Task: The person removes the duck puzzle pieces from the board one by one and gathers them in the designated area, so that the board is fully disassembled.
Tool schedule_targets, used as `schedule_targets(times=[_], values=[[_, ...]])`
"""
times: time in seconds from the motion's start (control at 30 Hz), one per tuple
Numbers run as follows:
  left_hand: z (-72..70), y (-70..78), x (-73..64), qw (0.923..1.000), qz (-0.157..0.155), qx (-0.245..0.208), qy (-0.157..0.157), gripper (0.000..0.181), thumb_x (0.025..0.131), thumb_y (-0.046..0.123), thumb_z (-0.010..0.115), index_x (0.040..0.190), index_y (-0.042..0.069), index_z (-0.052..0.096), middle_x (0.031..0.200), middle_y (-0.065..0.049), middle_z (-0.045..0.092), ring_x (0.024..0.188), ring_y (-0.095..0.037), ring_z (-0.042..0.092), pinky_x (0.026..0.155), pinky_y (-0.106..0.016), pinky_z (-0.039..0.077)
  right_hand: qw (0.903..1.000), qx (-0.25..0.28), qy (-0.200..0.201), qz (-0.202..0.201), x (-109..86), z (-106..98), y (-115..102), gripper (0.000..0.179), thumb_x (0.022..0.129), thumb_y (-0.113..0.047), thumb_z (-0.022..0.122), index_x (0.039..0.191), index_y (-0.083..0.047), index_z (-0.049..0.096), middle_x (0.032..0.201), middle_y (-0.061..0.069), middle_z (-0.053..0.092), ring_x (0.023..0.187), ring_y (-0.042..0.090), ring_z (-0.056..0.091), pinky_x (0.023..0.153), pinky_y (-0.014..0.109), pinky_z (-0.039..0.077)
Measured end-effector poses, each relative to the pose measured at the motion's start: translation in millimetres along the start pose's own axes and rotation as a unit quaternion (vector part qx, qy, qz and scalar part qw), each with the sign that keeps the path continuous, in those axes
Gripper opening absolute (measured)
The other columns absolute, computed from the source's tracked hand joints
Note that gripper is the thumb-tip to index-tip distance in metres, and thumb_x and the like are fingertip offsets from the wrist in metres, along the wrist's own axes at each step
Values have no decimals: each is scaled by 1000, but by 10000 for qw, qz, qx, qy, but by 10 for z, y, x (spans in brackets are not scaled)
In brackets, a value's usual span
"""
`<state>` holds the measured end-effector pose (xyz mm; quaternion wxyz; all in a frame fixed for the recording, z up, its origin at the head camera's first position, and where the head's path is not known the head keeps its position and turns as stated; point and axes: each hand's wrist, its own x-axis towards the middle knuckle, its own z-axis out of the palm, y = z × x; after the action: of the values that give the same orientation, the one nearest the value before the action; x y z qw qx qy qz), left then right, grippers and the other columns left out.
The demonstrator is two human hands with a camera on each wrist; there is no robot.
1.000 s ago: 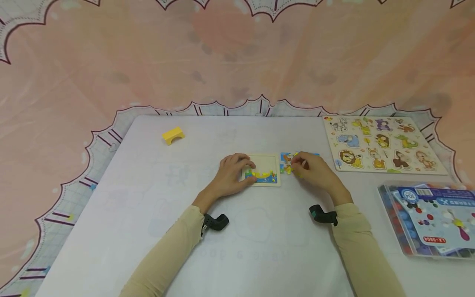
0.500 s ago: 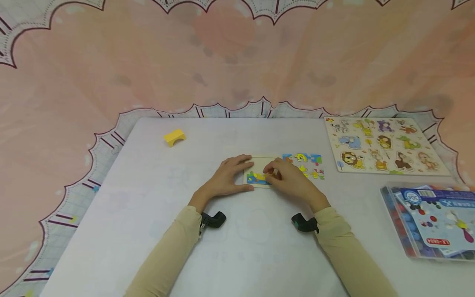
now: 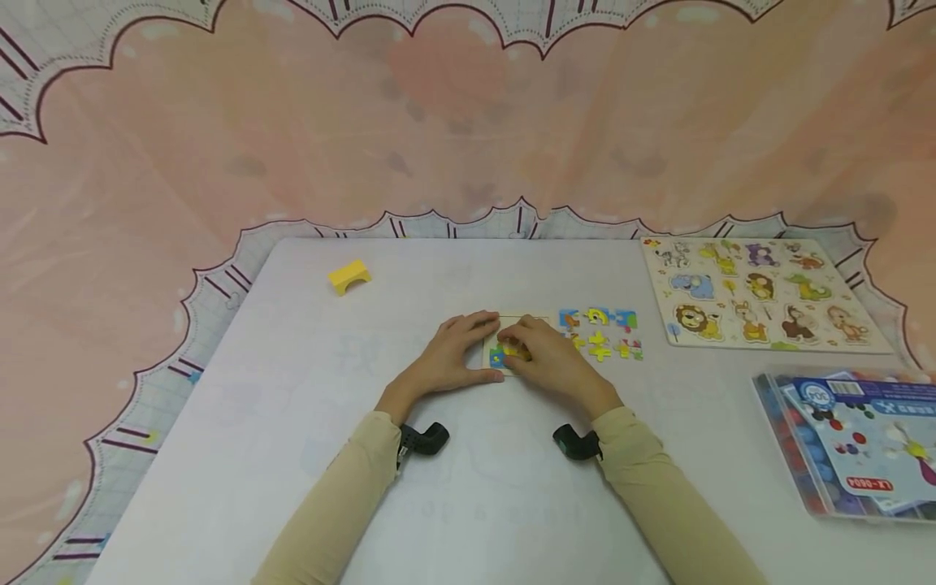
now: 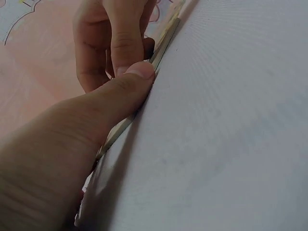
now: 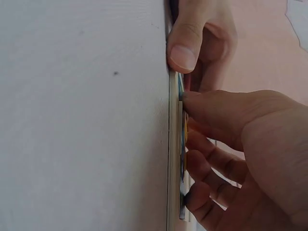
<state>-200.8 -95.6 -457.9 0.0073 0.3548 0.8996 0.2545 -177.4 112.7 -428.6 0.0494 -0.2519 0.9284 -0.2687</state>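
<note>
Right hand point(image 3: 552, 357): moved left since the earlier frame, off the loose pieces and onto the tray.
Table point(image 3: 205, 455): one, white, carries everything below.
Animal board point(image 3: 826, 345): one, far right corner, eleven animal pictures; probably parked there to keep the middle free.
Box point(image 3: 863, 439): one, clear, coloured balls showing inside; right edge, nearer the person than the board. Also out of the way, I'd judge.
Hands: two, close together at the tray. Left hand point(image 3: 446, 353) clamps it, thumb on near edge, fingers at far edge, likely to stop it sliding. Right has thumb and bent fingertips down on the tray pieces; can't tell if one is pinched.
Tray point(image 5: 173, 159): one, wooden, flat on the table, between the hands.
Wrist cameras point(image 3: 426, 439): two, one per wrist.
Yellow block point(image 3: 347, 276): one, arch-shaped, far left, well apart from the tray.
Loose pieces point(image 3: 599, 347): six, two rows of three, picture side up, just right of the tray; looks laid out for easy right-hand picking.
Tray pieces point(image 3: 497, 358): partly under right hand; count hidden.
</note>
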Motion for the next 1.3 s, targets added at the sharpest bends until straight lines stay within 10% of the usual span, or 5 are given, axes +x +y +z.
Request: schedule_targets(times=[0.97,1.3], values=[[12,-5,-9,9998,16,-142,99,81,75,46,76,140,7,46,149,-3,39,139,-20,34,115,-48,20,9985,327,-316,298,13,7,-46,24,91,-21,62,114,-13,60,106,2,53,94,17,50,83,34,45],[9,5,-2,9996,-37,-280,55,81,76,45,76,141,9,45,150,-4,38,140,-21,34,117,-48,18,9908,1342,-76,153,18,-1,9,28,89,-13,64,115,-10,55,110,4,57,93,19,50,83,31,44]])
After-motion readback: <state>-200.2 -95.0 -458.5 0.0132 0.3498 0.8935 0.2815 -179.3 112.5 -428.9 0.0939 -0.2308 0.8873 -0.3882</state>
